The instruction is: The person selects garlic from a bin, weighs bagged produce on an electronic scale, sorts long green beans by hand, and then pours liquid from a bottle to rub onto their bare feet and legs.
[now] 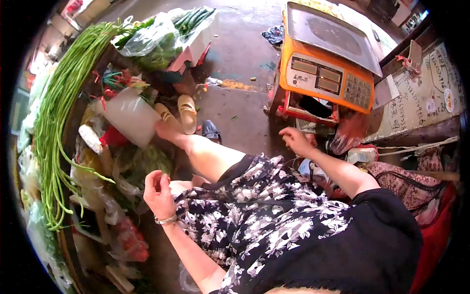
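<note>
My left hand (159, 195), with a bracelet (166, 220) at the wrist, is above my lap beside the floral skirt (259, 210). Its fingers are curled in towards the thumb, and whatever they may hold is too small or hidden. My right hand (296, 141) hovers past my knee, near the front of an orange weighing scale (320, 73). Its fingers are loosely bent and apart, with nothing visible in them. Nearest the left hand are plastic bags with leafy greens (144, 164). A blurred whitish sheet (129, 115) is near my foot.
Long green beans (63, 117) hang over a ledge on the left. A pale box (196, 41) of cucumbers and bagged greens stands ahead. Tan slippers (187, 113) and a dark shoe (210, 131) lie on the floor. A written-on board (416, 98) is at the right.
</note>
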Available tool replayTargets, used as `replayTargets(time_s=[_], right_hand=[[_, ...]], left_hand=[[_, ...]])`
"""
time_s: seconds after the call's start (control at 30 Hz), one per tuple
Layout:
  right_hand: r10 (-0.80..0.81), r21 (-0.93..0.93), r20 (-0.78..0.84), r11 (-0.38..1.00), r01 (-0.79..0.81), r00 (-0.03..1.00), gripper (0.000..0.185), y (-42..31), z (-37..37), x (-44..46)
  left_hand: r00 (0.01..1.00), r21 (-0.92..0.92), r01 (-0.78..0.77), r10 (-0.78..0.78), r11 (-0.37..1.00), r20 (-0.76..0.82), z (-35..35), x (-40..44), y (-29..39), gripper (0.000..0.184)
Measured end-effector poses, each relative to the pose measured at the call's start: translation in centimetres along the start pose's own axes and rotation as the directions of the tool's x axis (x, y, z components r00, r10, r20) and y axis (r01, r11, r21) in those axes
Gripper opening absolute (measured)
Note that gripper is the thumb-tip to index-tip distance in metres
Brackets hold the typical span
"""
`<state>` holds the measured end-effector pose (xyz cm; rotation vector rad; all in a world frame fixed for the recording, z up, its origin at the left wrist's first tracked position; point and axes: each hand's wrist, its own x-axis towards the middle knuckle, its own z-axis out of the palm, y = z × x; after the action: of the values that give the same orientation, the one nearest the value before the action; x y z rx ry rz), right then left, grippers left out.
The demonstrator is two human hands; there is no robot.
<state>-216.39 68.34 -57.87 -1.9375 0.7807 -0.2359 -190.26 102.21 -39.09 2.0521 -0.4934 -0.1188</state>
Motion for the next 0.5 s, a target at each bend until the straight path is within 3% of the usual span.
replayTargets(time_s=[0.03, 0.07, 0.17, 0.37, 0.4, 0.43, 0.47, 0.5], right_hand=[[0.056, 0.061, 0.091, 0.996, -0.061, 0.994, 0.022, 0.0, 1.0, -0.5], [-0.041, 0.032, 0.11, 0.999, 0.038, 0.993, 0.022, 0.9, 2.3, -0.9], [-0.066, 0.005, 0.282, 0.998, 0.068, 0.957, 0.022, 1.5, 4.0, -1.9], [-0.041, 0.01, 0.416, 0.999, 0.041, 0.908, 0.024, 3.6, 5.5, -2.8], [0.022, 0.064, 0.439, 0.996, -0.055, 0.898, 0.023, 4.8, 6.1, -2.6], [0.27, 0.091, 0.508, 0.928, -0.362, 0.818, 0.024, 7.4, 7.2, -2.1], [0.402, 0.27, 0.571, 0.732, -0.626, 0.716, 0.023, 9.8, 7.9, -1.8], [0.286, 0.308, 0.457, 0.837, -0.451, 0.842, 0.038, 12.9, 9.5, -1.7]], left_hand=[[1.0, 0.003, -0.005, 0.005, 1.0, 0.001, 0.0, 0.0, 0.1, 0.01], [1.0, 0.005, -0.008, 0.008, 1.0, 0.006, 0.1, 0.0, 0.2, 0.01], [1.0, 0.028, 0.003, -0.003, 1.0, 0.005, 0.1, -0.1, 0.3, 0.01], [1.0, 0.06, 0.008, -0.007, 0.998, -0.015, -0.4, -0.2, -0.3, 0.012], [1.0, 0.053, -0.017, 0.017, 0.998, -0.011, -0.4, -0.2, -1.0, 0.012], [0.999, 0.052, -0.039, 0.04, 0.998, -0.014, -0.6, -0.1, -1.4, 0.013], [0.999, 0.08, -0.043, 0.044, 0.996, -0.015, -0.7, -0.2, -1.1, 0.014], [0.998, 0.056, 0.018, -0.015, 0.998, -0.063, -0.6, -0.3, -0.7, 0.014]])
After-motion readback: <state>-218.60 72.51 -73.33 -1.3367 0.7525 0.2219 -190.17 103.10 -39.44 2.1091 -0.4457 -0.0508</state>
